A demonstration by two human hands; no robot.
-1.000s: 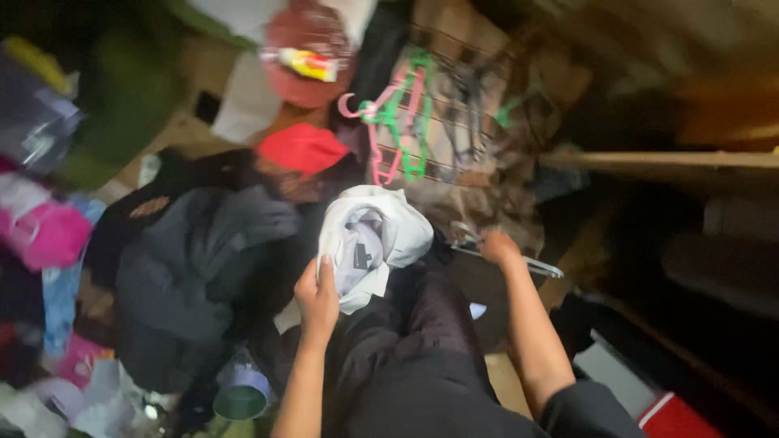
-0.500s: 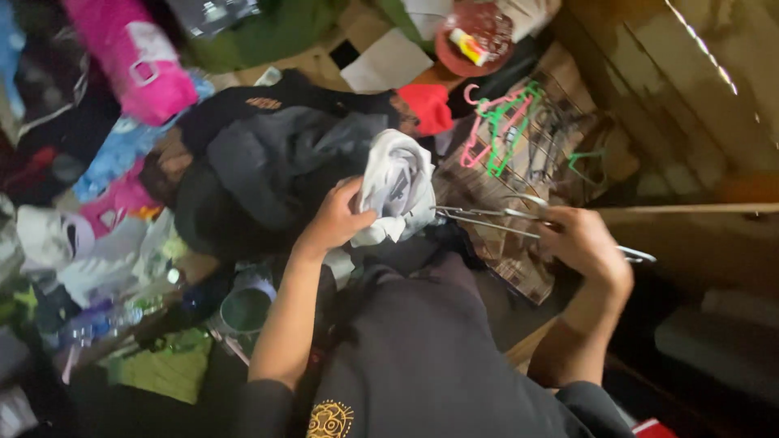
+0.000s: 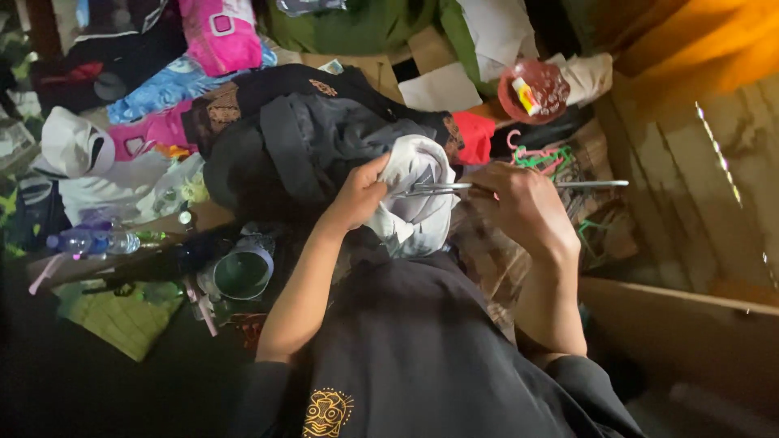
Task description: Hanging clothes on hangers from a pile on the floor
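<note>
Clothes and clutter cover the floor on the far and left sides: a pink garment (image 3: 221,32) at the far edge, a dark grey jacket (image 3: 312,142) heaped in the middle, a red cloth (image 3: 473,136) just right of it, and a red plate (image 3: 533,91) beyond that. Pink and green hangers (image 3: 542,156) lie on a patterned mat to the right. Nearer, on the left, sit a plastic bottle (image 3: 93,241) and a green-lined cup (image 3: 242,272) tipped on its side. Over the lap, the left hand (image 3: 359,195) is closed on a bunched white shirt (image 3: 418,199), thumb pressed into the fabric. The right hand (image 3: 523,207) grips a metal hanger (image 3: 519,186), held level, its left end touching the shirt.
</note>
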